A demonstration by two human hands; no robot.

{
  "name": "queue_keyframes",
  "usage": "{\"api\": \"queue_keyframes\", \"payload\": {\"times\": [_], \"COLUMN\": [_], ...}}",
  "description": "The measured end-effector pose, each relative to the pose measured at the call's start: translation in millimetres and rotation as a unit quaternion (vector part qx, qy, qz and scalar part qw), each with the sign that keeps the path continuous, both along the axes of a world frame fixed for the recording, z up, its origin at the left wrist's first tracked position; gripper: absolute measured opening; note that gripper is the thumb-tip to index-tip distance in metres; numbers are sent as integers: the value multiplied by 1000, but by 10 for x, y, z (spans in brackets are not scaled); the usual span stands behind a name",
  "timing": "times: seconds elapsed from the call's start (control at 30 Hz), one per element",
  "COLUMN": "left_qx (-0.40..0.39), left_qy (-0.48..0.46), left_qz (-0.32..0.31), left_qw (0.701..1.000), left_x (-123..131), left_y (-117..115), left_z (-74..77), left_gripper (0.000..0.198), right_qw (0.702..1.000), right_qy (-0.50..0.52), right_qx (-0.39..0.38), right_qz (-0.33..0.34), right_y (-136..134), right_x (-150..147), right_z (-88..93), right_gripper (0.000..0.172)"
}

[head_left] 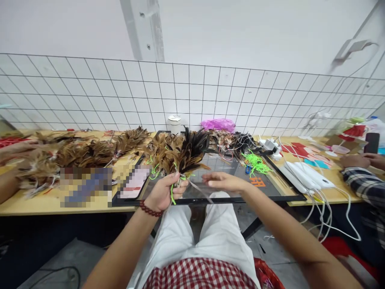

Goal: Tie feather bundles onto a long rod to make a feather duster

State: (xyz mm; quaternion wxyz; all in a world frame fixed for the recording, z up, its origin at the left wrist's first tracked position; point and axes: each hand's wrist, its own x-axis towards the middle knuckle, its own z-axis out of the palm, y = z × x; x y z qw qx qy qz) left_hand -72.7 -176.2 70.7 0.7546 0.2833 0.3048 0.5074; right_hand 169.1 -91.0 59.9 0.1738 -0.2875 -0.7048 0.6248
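Note:
My left hand, with a dark red bead bracelet at its wrist, is closed around the base of a feather bunch. The feathers are brown on the left and glossy black on the right. Bright green string dangles below the fist, and a thin pale strip runs from it down to the right. My right hand hovers just right of the bunch, a little blurred, with its fingers stretched toward the left hand and nothing visible in them. Beneath both hands lies a black-framed glass panel.
More brown feathers cover the table's left side, near another person's arm. Green strings, dark feathers and a pink plastic bag lie right of centre. A white device with cables and a person's plaid sleeve are farther right.

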Motion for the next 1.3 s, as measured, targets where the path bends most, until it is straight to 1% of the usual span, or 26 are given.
{"api": "queue_keyframes", "payload": {"times": [0.03,0.1,0.17,0.2,0.27,0.33,0.4,0.47,0.57,0.63,0.73,0.83,0.9,1.0,1.07,1.1,1.13,1.2,1.23,1.27,1.3], "left_qx": [1,6,7,3,-11,-29,-47,-58,-54,-53,-47,-34,-22,8,16,15,14,9,7,5,5], "left_qy": [-17,-37,-50,-58,-78,-99,-116,-127,-133,-129,-119,-77,-60,-99,-117,-117,-114,-111,-111,-112,-114], "left_qz": [-4,-9,-7,-5,0,5,11,30,56,50,50,76,93,130,164,183,198,216,219,222,224], "left_qw": [1000,999,999,998,997,995,992,990,988,989,991,994,994,987,979,976,973,970,969,969,968], "left_x": [60,129,137,127,99,82,75,65,6,-59,-160,-234,-281,-389,-490,-542,-589,-655,-673,-681,-683], "left_y": [78,196,265,282,291,280,266,257,251,255,280,300,275,165,76,40,11,-17,-19,-15,-10], "left_z": [-13,-52,-107,-136,-191,-233,-257,-258,-228,-202,-181,-199,-225,-263,-281,-287,-292,-295,-292,-286,-278], "left_gripper": [24,23,25,27,30,34,39,40,37,34,25,18,15,17,20,20,19,18,18,19,20], "right_qw": [999,993,989,988,982,973,966,962,963,965,972,978,983,995,998,997,993,972,957,945,939], "right_qy": [44,108,131,132,127,134,147,152,146,139,124,109,94,46,17,4,-14,-69,-102,-134,-162], "right_qx": [-24,-41,-62,-83,-135,-165,-163,-150,-131,-121,-96,-74,-44,4,20,40,72,161,201,230,248], "right_qz": [-3,11,24,18,-23,-88,-140,-169,-184,-184,-177,-164,-150,-86,-55,-63,-88,-159,-182,-188,-177], "right_y": [-23,-42,-29,-14,24,60,81,84,81,99,147,165,164,233,368,459,557,739,807,852,869], "right_x": [-164,-425,-574,-610,-637,-642,-654,-677,-713,-736,-787,-855,-882,-861,-818,-800,-790,-817,-859,-921,-999], "right_z": [-20,-87,-171,-214,-287,-341,-377,-404,-437,-451,-450,-428,-414,-419,-446,-464,-482,-506,-508,-503,-490], "right_gripper": [58,55,45,41,38,38,37,35,33,31,31,32,34,39,40,37,33,23,19,16,15]}}
